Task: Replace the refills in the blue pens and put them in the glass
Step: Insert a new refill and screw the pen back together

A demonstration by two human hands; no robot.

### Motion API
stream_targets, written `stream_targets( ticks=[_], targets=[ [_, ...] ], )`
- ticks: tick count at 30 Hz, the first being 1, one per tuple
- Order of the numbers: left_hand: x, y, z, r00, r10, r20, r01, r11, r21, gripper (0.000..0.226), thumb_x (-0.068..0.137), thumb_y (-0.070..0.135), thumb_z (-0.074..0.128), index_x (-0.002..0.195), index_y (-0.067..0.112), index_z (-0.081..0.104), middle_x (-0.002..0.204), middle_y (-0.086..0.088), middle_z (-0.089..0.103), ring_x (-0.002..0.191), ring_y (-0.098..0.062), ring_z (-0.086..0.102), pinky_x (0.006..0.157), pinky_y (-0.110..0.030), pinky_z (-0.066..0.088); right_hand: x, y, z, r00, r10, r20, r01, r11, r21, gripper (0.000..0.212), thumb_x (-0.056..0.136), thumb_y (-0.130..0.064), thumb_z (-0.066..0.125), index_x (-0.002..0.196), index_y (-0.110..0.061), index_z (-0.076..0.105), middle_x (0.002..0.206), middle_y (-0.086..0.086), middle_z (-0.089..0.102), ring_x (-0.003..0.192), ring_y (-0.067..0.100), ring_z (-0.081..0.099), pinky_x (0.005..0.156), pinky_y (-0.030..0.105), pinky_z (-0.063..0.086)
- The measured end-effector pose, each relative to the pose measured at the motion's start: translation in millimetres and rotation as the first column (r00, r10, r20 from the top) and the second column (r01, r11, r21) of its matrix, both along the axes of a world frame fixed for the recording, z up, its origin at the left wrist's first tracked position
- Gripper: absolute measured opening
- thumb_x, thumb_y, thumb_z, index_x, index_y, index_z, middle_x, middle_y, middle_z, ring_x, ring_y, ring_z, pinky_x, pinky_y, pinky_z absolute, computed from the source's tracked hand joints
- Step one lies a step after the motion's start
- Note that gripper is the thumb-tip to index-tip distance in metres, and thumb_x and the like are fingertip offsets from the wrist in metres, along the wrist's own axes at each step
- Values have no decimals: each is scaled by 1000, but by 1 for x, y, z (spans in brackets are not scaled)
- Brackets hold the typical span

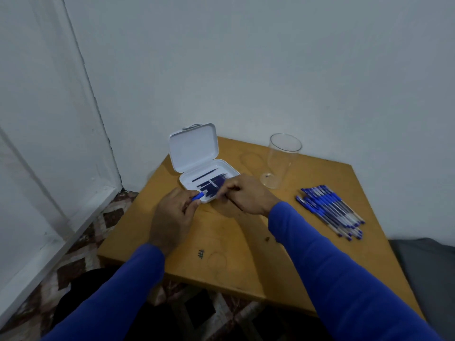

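Observation:
An open white case [194,153] stands at the table's far left with several dark blue refills [211,184] in its base. My left hand [172,215] grips a blue pen [198,197] just in front of the case. My right hand [243,193] pinches something thin at the case's near edge; its fingers hide what it is. A clear glass [280,161] stands upright to the right of the case with nothing visible in it. Several blue pens [330,207] lie in a pile at the right of the table.
The small wooden table [234,244] sits in a corner, white walls behind and to the left. Patterned floor shows at the left and below. A grey cushion [428,262] lies beyond the table's right edge.

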State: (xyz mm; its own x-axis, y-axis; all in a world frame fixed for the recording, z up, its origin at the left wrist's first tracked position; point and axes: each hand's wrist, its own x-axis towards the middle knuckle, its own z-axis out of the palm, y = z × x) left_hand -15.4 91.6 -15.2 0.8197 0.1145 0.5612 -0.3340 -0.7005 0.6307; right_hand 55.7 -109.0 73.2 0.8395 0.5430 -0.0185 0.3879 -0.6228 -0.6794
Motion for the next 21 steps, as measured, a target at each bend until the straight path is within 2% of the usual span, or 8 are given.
stream_targets(
  ticks=[3, 6, 9, 12, 16, 21],
  targets=[
    [-8, -20, 5, 997, -56, -45, 55, 998, -20, 22, 99, 29, 61, 115, 19, 71, 96, 10, 62, 87, -3, 58, 75, -20, 50, -27, -28, -3, 988, -59, -142, 86, 977, 194, 29, 93, 10, 55, 99, -7, 77, 87, 0, 74, 79, -1, 68, 74, 15, 52],
    [-12, -40, 9, 992, -96, -83, 96, 995, -3, 21, 99, 29, 63, 118, 27, 71, 91, 13, 59, 81, -2, 56, 68, -17, 44, -51, -51, -10, 968, -157, -195, 215, 922, 323, 24, 92, 8, 61, 99, -9, 77, 83, -4, 72, 81, 4, 68, 76, 21, 54],
    [-16, -58, 9, 984, -137, -113, 141, 989, 33, 23, 99, 32, 61, 119, 25, 71, 93, 16, 58, 83, 2, 55, 68, -14, 40, -73, -67, -16, 943, -273, -188, 327, 862, 387, 15, 95, -13, 69, 106, -18, 78, 95, 3, 65, 73, 1, 58, 60, 21, 51],
    [-19, -73, 10, 975, -187, -122, 192, 981, 32, 26, 100, 33, 59, 122, 25, 70, 98, 14, 63, 89, 2, 57, 75, -14, 43, -89, -80, -21, 888, -341, -308, 456, 735, 502, 15, 99, -16, 64, 108, -14, 76, 92, 16, 64, 66, 9, 61, 49, 23, 51],
    [-21, -89, 9, 960, -252, -125, 257, 966, 24, 27, 99, 31, 62, 122, 22, 71, 96, 10, 66, 87, -1, 60, 74, -14, 46, -100, -87, -29, 822, -401, -405, 570, 584, 578, 25, 105, -19, 54, 107, 3, 64, 86, 21, 73, 71, 26, 73, 55, 32, 60],
    [-21, -99, 3, 952, -274, -135, 283, 958, 48, 29, 98, 27, 64, 125, 18, 70, 90, 10, 61, 81, -1, 58, 69, -10, 42, -104, -89, -33, 762, -421, -492, 645, 429, 633, 19, 108, -16, 48, 109, 1, 56, 92, 24, 74, 80, 34, 75, 64, 39, 64]
  ],
)
